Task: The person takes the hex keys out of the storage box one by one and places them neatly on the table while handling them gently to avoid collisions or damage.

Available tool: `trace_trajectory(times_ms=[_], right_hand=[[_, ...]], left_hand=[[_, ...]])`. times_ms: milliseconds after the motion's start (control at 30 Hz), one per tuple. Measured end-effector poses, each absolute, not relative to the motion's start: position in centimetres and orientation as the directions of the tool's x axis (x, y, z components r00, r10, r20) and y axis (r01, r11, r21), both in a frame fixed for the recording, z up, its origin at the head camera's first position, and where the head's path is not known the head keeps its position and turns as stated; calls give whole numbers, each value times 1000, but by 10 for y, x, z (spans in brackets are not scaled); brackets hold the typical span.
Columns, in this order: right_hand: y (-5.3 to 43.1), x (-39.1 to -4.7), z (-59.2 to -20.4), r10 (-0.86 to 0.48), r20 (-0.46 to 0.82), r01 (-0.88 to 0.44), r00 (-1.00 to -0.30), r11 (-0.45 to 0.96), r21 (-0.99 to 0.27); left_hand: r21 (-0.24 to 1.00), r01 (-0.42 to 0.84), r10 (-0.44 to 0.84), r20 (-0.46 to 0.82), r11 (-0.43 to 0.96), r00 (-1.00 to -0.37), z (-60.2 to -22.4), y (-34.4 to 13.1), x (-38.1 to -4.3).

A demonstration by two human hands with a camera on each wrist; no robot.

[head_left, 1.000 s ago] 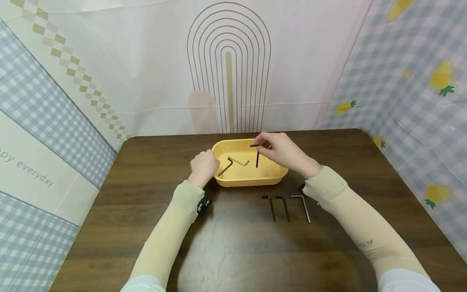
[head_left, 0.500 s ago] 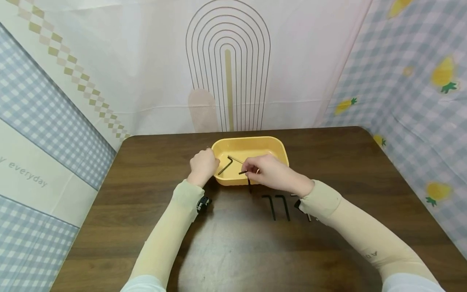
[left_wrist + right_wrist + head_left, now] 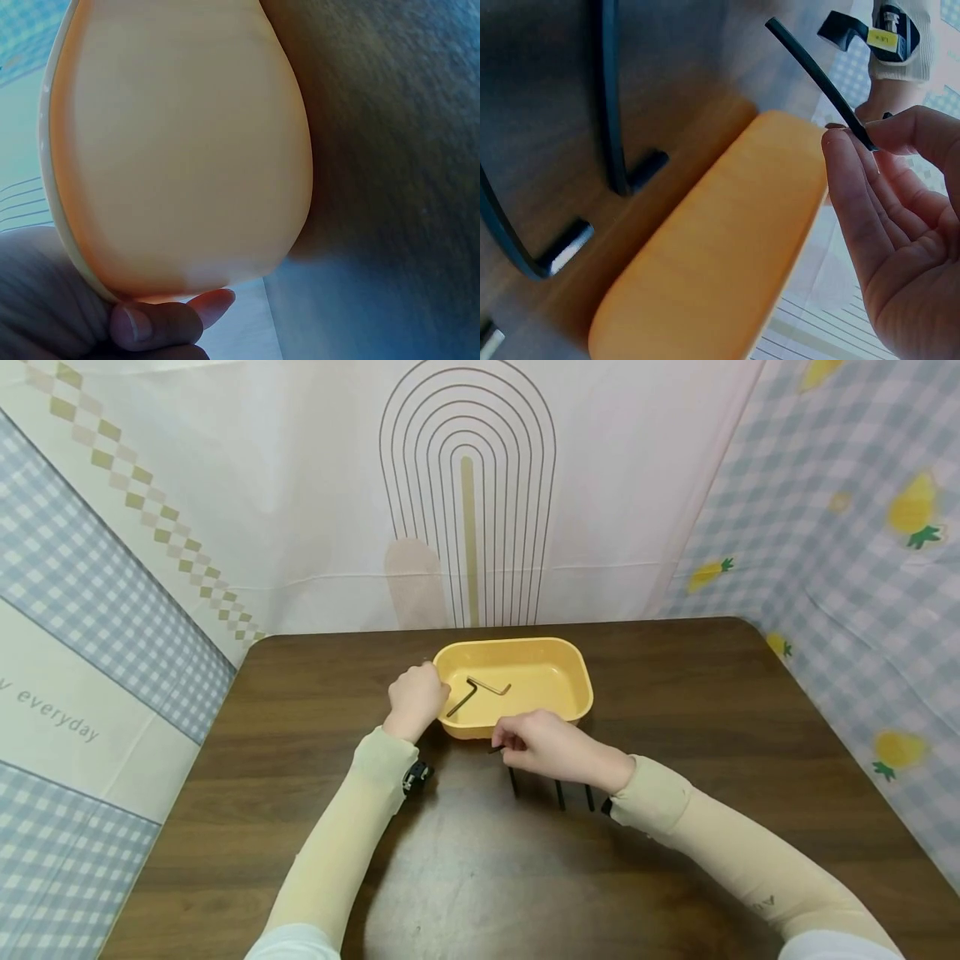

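My left hand (image 3: pixel 417 700) grips the left end of a yellow tray (image 3: pixel 577 693); in the left wrist view its fingers (image 3: pixel 161 326) curl over the rim. Two hex keys lie inside the tray, a black hex key (image 3: pixel 461 701) and a brass-toned hex key (image 3: pixel 489 687). In front of the tray, my right hand (image 3: pixel 551 747) pinches another black hex key (image 3: pixel 817 76) near its bend between thumb and fingertips, its long arm pointing toward me. Beside it on the table lie two black hex keys, one (image 3: pixel 611 97) nearer the held one, the other (image 3: pixel 514 240) farther right.
The brown wooden table (image 3: pixel 315 693) carries everything. A printed cloth (image 3: pixel 322 485) hangs behind its far edge, and a checked cloth (image 3: pixel 847 568) hangs at the right. Another hex key's end (image 3: pixel 490 341) shows at the right wrist view's lower left.
My right hand has carried the black hex key from over the tray toward me, past its front rim, and now covers parts of the keys on the table. My left hand stays on the tray.
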State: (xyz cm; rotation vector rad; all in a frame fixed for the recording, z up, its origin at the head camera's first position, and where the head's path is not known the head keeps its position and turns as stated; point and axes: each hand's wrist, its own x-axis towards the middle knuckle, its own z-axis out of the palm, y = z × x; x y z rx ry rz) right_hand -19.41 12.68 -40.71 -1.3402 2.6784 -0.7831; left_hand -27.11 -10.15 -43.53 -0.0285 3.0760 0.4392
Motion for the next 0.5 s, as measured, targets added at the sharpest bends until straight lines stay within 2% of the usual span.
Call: trace_trajectory(times_ms=[233,500], right_hand=[[127,-189,-413,-730,146,-694,-668,539,-477],[128,-187,-416,-719,130,-673,-683,551,-493]], left_hand=[[282,-30,-16,-50,959,-999,-434,-101,-271],[278,-24,-13,-41,960,-999,-434,-102,-271]])
